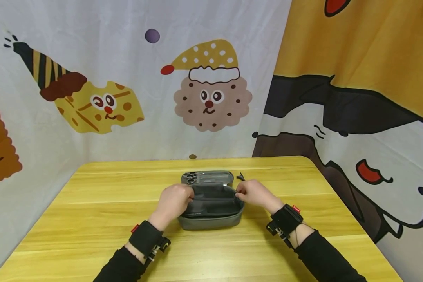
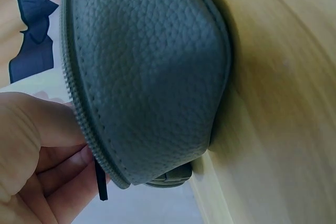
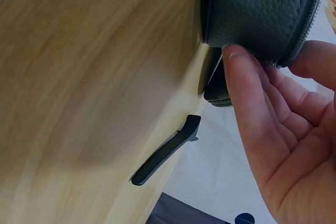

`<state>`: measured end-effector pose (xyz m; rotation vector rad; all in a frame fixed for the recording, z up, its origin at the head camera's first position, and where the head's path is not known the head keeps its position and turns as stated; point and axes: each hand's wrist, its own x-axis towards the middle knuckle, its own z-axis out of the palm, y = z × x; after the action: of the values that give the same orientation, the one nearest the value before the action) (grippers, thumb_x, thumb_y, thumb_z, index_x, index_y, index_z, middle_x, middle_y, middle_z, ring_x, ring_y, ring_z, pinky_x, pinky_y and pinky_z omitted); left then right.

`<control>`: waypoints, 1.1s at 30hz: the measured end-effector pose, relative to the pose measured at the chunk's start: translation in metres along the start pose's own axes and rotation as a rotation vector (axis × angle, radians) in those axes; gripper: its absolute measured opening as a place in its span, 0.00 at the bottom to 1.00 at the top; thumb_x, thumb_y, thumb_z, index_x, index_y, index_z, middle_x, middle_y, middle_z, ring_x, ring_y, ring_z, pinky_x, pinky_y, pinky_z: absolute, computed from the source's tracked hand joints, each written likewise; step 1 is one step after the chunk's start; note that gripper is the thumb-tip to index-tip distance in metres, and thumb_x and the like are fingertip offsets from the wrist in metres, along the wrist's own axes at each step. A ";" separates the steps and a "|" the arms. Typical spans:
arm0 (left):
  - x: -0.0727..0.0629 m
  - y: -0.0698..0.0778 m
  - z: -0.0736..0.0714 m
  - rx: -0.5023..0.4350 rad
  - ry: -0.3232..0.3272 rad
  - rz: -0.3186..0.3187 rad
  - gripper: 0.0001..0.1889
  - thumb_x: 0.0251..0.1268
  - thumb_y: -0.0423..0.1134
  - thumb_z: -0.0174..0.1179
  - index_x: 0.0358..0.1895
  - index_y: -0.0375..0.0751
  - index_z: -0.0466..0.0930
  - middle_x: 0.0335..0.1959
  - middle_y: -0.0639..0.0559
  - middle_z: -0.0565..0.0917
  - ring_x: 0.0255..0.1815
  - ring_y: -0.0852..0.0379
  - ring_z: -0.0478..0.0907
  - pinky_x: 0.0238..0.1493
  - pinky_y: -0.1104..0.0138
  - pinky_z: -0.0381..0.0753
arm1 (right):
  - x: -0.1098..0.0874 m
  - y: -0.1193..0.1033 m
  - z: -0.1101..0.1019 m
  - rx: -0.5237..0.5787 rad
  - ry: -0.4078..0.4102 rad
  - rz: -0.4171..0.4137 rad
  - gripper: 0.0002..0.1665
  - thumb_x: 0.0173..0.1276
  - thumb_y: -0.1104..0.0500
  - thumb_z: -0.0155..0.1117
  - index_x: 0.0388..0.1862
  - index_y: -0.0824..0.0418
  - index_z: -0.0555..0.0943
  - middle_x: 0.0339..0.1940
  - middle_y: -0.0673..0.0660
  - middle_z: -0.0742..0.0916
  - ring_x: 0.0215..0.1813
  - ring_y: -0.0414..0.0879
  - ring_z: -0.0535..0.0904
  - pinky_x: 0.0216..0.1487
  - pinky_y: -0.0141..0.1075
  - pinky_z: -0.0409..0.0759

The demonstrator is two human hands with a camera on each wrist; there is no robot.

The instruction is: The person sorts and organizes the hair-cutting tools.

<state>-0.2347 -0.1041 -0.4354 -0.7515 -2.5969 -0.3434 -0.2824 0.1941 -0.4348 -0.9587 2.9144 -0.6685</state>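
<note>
A grey pebbled zip case [image 1: 211, 224] stands unzipped on the table, its lid [image 1: 215, 177] folded back. Metal finger loops like those of scissors [image 1: 191, 178] show at the lid's left end. My left hand [image 1: 174, 199] pinches the left rim near the back corner. In the left wrist view, a dark zipper pull [image 2: 101, 179] hangs beside those fingers. At the opposite rim, my right hand [image 1: 255, 192] grips the right back corner, thumb and fingers on either side in the right wrist view. Dark lining and a divider show inside the case; part of the interior is hidden.
A slim black item [image 3: 167, 150] with a small prong lies on the table behind my right hand; its kind is unclear. The wooden table [image 1: 102, 203] ends at a printed curtain [image 1: 127, 145] at the back.
</note>
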 end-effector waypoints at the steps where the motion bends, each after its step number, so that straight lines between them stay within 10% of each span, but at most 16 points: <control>1: 0.000 0.000 0.000 0.006 -0.003 0.003 0.08 0.49 0.31 0.76 0.30 0.47 0.87 0.27 0.54 0.83 0.29 0.55 0.81 0.30 0.64 0.84 | 0.000 0.000 0.000 0.002 0.001 -0.004 0.04 0.68 0.61 0.68 0.35 0.62 0.85 0.28 0.48 0.84 0.27 0.37 0.75 0.30 0.32 0.76; 33: 0.004 0.008 0.019 0.019 -0.048 0.000 0.09 0.49 0.33 0.77 0.27 0.49 0.86 0.25 0.55 0.81 0.26 0.55 0.80 0.26 0.64 0.82 | -0.003 -0.003 0.001 0.045 0.008 0.017 0.02 0.68 0.64 0.67 0.38 0.62 0.84 0.29 0.50 0.85 0.26 0.36 0.76 0.31 0.33 0.78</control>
<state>-0.2395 -0.0895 -0.4494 -0.7619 -2.6413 -0.3038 -0.2780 0.1931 -0.4346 -0.9281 2.8973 -0.7359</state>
